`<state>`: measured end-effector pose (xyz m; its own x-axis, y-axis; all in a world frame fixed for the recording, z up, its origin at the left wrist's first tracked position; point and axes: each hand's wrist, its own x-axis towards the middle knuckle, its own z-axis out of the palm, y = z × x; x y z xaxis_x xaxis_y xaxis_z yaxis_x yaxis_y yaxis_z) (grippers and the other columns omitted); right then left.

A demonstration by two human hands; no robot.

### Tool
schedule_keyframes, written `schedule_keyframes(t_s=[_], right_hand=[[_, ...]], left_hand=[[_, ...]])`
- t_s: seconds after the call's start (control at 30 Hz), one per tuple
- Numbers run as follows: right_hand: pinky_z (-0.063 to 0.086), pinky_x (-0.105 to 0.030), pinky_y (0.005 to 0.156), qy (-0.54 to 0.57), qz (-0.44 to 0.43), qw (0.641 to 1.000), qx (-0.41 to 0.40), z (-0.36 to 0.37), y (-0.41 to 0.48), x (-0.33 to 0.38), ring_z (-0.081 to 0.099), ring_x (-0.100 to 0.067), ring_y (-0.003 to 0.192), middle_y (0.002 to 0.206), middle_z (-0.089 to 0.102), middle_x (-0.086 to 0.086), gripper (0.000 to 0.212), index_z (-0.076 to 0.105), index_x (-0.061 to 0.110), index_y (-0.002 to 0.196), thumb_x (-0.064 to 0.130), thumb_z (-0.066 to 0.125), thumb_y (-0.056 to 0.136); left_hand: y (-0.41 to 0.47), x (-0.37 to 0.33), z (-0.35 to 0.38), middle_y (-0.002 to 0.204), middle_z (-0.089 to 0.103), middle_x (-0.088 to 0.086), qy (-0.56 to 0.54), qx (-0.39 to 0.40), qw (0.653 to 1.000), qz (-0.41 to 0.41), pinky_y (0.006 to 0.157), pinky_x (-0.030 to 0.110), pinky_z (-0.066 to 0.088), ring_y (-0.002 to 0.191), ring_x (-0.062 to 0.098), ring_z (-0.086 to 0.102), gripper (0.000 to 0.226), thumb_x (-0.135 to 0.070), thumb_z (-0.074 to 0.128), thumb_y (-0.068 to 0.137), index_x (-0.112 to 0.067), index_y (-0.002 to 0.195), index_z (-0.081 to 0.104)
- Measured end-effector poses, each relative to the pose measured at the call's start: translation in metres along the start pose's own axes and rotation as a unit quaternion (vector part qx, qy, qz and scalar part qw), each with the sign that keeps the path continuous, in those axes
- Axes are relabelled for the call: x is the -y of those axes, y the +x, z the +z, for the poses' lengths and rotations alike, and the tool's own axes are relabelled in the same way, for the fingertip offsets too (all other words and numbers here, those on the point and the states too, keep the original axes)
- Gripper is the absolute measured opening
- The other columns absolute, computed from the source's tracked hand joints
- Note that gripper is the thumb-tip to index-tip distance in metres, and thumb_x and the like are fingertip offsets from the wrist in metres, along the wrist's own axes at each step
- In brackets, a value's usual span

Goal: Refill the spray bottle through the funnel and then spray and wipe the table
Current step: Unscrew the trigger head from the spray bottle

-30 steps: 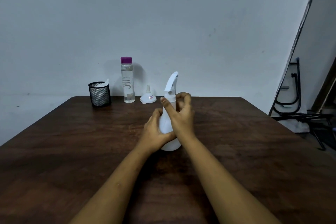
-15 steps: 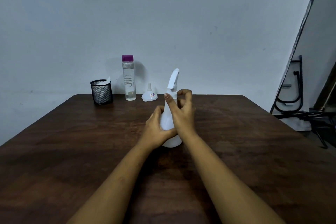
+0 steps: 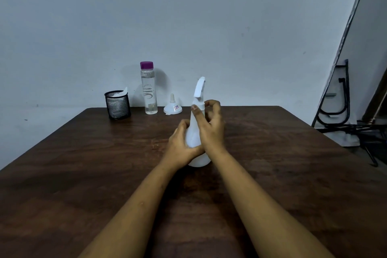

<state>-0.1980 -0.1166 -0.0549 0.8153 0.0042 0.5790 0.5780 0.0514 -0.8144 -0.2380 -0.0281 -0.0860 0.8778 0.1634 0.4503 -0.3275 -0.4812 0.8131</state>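
Black wire mesh forms a small cup [image 3: 117,105] at the far left edge of the table, with something white, cloth or paper, poking out of its top. Just right of it stands a clear water bottle [image 3: 149,92] with a purple cap, upright and apart from the cup. Right of that a white funnel [image 3: 173,108] sits mouth-down with its spout pointing up. All three are lined up along the back edge, well behind the hands, and nothing lies between them and the spray bottle [image 3: 193,135]. The table [image 3: 83,174] is dark brown wood grain and butts against a plain pale wall [image 3: 188,16]. A black metal frame [image 3: 339,98] leans in the corner off to the right, beyond the table. The white spray bottle stands upright near the middle of the table with its base on the wood and its trigger head [image 3: 200,88] on top. The left hand [image 3: 181,148] grips the lower body from the left, fingers curled round the far side and thumb across the front. The right hand [image 3: 211,130] is higher, its thumb and curled fingers pinching the collar just under the trigger head. Both forearms reach straight forward from the bottom of the view.
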Motion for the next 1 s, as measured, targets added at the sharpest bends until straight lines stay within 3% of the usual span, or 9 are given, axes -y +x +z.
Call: schedule_keyframes(t_s=[0.07, 0.17, 0.23, 0.37, 0.53, 0.63, 0.73, 0.83, 1.0], right_hand=[[0.045, -0.022, 0.067, 0.018, 0.010, 1.000, 0.002, -0.001, 0.000, -0.001, 0.060, -0.006, 0.075, 0.079, 0.063, 0.010, 0.011, 0.055, 0.025, 0.098, 0.035, 0.054, 0.094], [0.044, -0.021, 0.070, 0.033, 0.014, 0.999, -0.007, 0.000, 0.000, -0.001, 0.059, -0.002, 0.079, 0.083, 0.063, 0.013, 0.023, 0.060, 0.022, 0.103, 0.039, 0.048, 0.093], [0.047, -0.022, 0.071, 0.028, 0.021, 0.999, -0.002, 0.000, 0.000, 0.001, 0.062, -0.005, 0.082, 0.086, 0.065, 0.010, 0.026, 0.054, 0.021, 0.110, 0.039, 0.057, 0.092], [0.049, -0.024, 0.063, -0.028, 0.015, 0.999, -0.005, -0.001, 0.003, 0.005, 0.065, -0.012, 0.075, 0.082, 0.067, 0.002, 0.038, 0.042, 0.026, 0.099, 0.037, 0.073, 0.080], [0.047, -0.020, 0.064, -0.038, 0.008, 0.999, 0.016, -0.007, 0.008, 0.011, 0.061, -0.001, 0.074, 0.079, 0.064, 0.011, 0.007, 0.059, 0.023, 0.095, 0.025, 0.061, 0.089], [0.045, -0.022, 0.068, -0.028, 0.025, 0.999, 0.019, -0.009, 0.009, 0.013, 0.061, -0.007, 0.082, 0.088, 0.067, 0.007, 0.022, 0.066, 0.020, 0.099, 0.032, 0.055, 0.085], [0.049, -0.027, 0.078, -0.057, 0.032, 0.998, 0.011, -0.008, 0.011, 0.015, 0.060, -0.011, 0.096, 0.109, 0.063, 0.004, 0.034, 0.062, 0.019, 0.110, 0.036, 0.069, 0.081], [0.049, -0.025, 0.077, -0.096, 0.016, 0.995, -0.025, -0.004, 0.010, 0.019, 0.059, -0.011, 0.092, 0.105, 0.061, 0.004, 0.038, 0.055, 0.023, 0.100, 0.036, 0.078, 0.074], [0.048, -0.029, 0.073, -0.071, 0.046, 0.996, -0.042, -0.001, 0.007, 0.024, 0.062, -0.017, 0.089, 0.098, 0.064, 0.001, 0.028, 0.050, 0.020, 0.106, 0.021, 0.066, 0.082]], left_hand=[[-0.001, -0.001, 0.000, 0.099, 0.059, -0.012, 0.001, -0.001, 1.000, 0.000, 0.072, 0.024, 0.045, 0.093, 0.007, 0.058, 0.064, -0.056, 0.068, 0.050, -0.028, 0.104, 0.047], [0.000, -0.001, 0.000, 0.102, 0.059, -0.010, 0.002, 0.003, 1.000, 0.003, 0.073, 0.023, 0.046, 0.095, 0.007, 0.058, 0.067, -0.057, 0.068, 0.050, -0.028, 0.106, 0.046], [0.000, -0.001, 0.000, 0.106, 0.060, -0.009, -0.003, 0.004, 1.000, 0.002, 0.077, 0.026, 0.049, 0.098, 0.007, 0.058, 0.068, -0.057, 0.069, 0.051, -0.028, 0.108, 0.046], [-0.001, -0.003, 0.000, 0.108, 0.057, -0.012, -0.008, 0.006, 1.000, -0.002, 0.077, 0.020, 0.047, 0.101, 0.001, 0.056, 0.071, -0.058, 0.068, 0.051, -0.028, 0.110, 0.044], [-0.004, -0.005, 0.001, 0.105, 0.055, -0.016, -0.011, -0.009, 1.000, -0.012, 0.075, 0.019, 0.046, 0.099, 0.001, 0.057, 0.076, -0.059, 0.068, 0.049, -0.027, 0.111, 0.039], [-0.004, -0.004, 0.001, 0.108, 0.056, -0.012, -0.006, -0.008, 1.000, -0.012, 0.079, 0.025, 0.049, 0.101, 0.007, 0.057, 0.077, -0.059, 0.069, 0.050, -0.026, 0.112, 0.039], [-0.004, -0.004, 0.000, 0.111, 0.056, -0.010, -0.006, -0.004, 1.000, -0.018, 0.082, 0.029, 0.050, 0.103, 0.009, 0.057, 0.077, -0.059, 0.070, 0.051, -0.027, 0.113, 0.038], [-0.005, -0.005, 0.000, 0.109, 0.054, -0.014, -0.011, -0.006, 1.000, -0.021, 0.079, 0.023, 0.046, 0.103, 0.007, 0.056, 0.077, -0.059, 0.068, 0.050, -0.026, 0.113, 0.038], [-0.005, -0.007, 0.000, 0.099, 0.053, -0.015, -0.015, -0.008, 1.000, -0.020, 0.067, 0.017, 0.041, 0.093, 0.003, 0.055, 0.071, -0.056, 0.071, 0.049, -0.025, 0.104, 0.038]])
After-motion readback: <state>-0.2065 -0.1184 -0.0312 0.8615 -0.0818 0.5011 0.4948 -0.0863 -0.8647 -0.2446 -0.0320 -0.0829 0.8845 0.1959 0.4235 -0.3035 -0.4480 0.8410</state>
